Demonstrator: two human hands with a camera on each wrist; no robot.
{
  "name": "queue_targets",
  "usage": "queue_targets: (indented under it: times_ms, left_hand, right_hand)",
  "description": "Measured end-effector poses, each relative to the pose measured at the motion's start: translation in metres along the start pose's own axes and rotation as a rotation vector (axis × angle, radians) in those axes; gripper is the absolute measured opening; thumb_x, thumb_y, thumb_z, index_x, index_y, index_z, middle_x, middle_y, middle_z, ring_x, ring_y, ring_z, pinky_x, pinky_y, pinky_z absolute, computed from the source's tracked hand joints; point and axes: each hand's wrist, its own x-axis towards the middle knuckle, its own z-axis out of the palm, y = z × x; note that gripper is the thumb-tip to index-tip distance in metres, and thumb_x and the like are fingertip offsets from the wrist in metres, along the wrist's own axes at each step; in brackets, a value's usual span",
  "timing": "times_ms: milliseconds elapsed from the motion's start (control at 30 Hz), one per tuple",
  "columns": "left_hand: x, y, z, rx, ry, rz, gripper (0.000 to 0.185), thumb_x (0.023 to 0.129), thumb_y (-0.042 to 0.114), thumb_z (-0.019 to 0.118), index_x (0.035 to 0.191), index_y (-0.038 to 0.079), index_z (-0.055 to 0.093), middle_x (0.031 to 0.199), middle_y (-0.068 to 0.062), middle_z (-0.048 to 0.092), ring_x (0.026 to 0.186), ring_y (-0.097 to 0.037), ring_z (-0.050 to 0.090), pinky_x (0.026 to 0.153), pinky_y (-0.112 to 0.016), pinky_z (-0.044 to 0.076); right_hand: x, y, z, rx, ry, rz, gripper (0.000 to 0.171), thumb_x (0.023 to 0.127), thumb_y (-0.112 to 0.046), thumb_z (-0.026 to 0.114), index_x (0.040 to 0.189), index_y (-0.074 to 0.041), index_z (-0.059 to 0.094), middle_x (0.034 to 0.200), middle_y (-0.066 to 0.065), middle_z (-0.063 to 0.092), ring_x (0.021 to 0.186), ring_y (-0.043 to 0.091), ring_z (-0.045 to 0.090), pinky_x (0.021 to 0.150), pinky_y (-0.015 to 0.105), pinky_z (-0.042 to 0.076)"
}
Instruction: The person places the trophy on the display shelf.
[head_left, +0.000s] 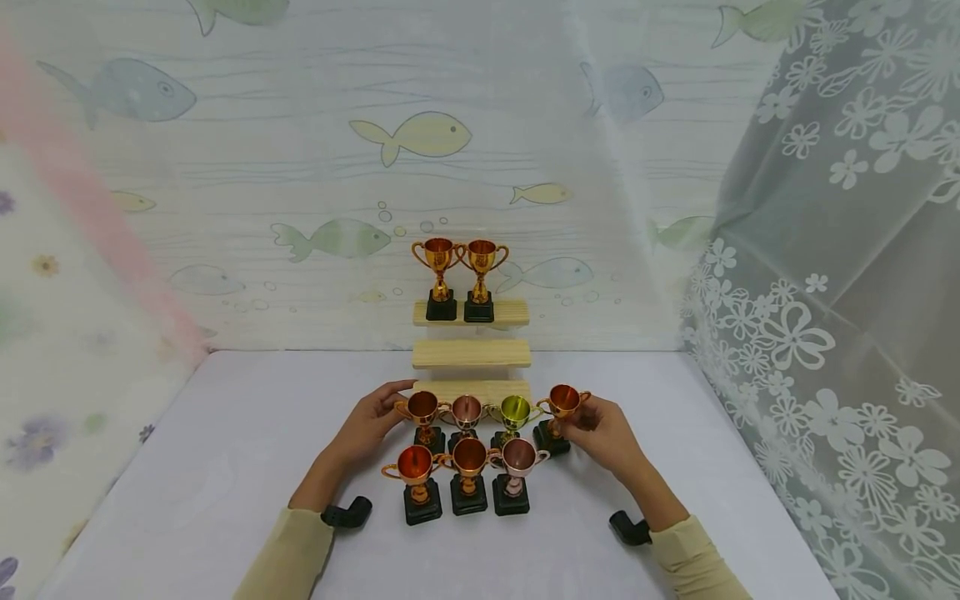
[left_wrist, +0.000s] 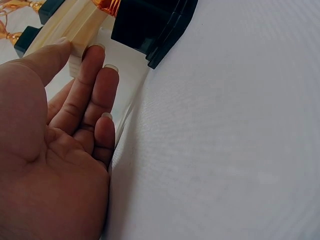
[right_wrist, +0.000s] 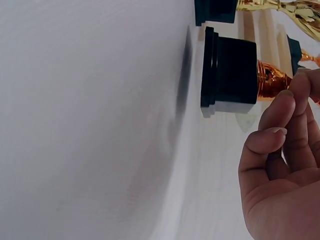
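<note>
Seven small trophies on black bases stand in two rows on the white table (head_left: 225, 467). My right hand (head_left: 600, 429) pinches the stem of the orange trophy (head_left: 561, 408) at the right end of the back row; in the right wrist view its curled fingers (right_wrist: 287, 107) sit beside the stem, above the black base (right_wrist: 230, 72). My left hand (head_left: 371, 421) lies open by the copper trophy (head_left: 422, 410) at the left end of that row. Its straight fingers (left_wrist: 95, 85) reach the end of the wooden stand (left_wrist: 75, 30), next to a black base (left_wrist: 150, 25).
A three-step wooden stand (head_left: 471, 353) rises behind the trophies, with two gold trophies (head_left: 460, 279) on its top step. A lace curtain (head_left: 825, 333) hangs along the table's right edge. A fish-print sheet (head_left: 300, 167) covers the back wall.
</note>
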Motion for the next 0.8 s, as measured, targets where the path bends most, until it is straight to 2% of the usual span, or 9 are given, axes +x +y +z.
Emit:
queue_targets:
  times_ms: [233, 533, 667, 800]
  left_hand:
    - [-0.002, 0.004, 0.000, -0.010, -0.005, -0.010, 0.051, 0.108, 0.027, 0.065, 0.156, 0.018, 0.050, 0.115, -0.003, 0.076, 0.113, -0.020, 0.070, 0.114, -0.056, 0.040]
    - [-0.003, 0.006, -0.001, -0.005, -0.006, -0.015, 0.052, 0.108, 0.026, 0.065, 0.156, 0.017, 0.050, 0.116, -0.002, 0.076, 0.114, -0.021, 0.070, 0.115, -0.057, 0.040]
    - [-0.004, 0.007, 0.000, -0.002, -0.001, -0.020, 0.051, 0.108, 0.026, 0.065, 0.156, 0.017, 0.050, 0.116, -0.002, 0.077, 0.114, -0.021, 0.069, 0.115, -0.056, 0.040]
    - [-0.003, 0.007, 0.000, -0.003, -0.003, -0.020, 0.051, 0.108, 0.026, 0.065, 0.156, 0.017, 0.050, 0.117, -0.002, 0.076, 0.114, -0.020, 0.070, 0.114, -0.056, 0.040]
  right_hand:
    - [0.001, -0.008, -0.003, 0.084, -0.019, -0.032, 0.023, 0.091, 0.004, 0.076, 0.113, 0.006, 0.068, 0.070, 0.009, 0.069, 0.065, 0.021, 0.066, 0.064, 0.028, 0.054]
    - [0.007, -0.021, -0.009, 0.075, 0.050, 0.024, 0.026, 0.093, 0.001, 0.075, 0.118, 0.003, 0.068, 0.072, 0.012, 0.071, 0.065, 0.025, 0.065, 0.064, 0.031, 0.055]
    - [0.013, -0.029, -0.010, 0.068, 0.070, 0.007, 0.026, 0.094, -0.001, 0.075, 0.118, 0.003, 0.067, 0.072, 0.010, 0.071, 0.063, 0.019, 0.064, 0.063, 0.033, 0.055]
    - [0.020, -0.039, -0.012, 0.084, 0.089, -0.004, 0.026, 0.094, -0.001, 0.074, 0.119, 0.003, 0.066, 0.073, 0.008, 0.071, 0.063, 0.016, 0.064, 0.063, 0.029, 0.055]
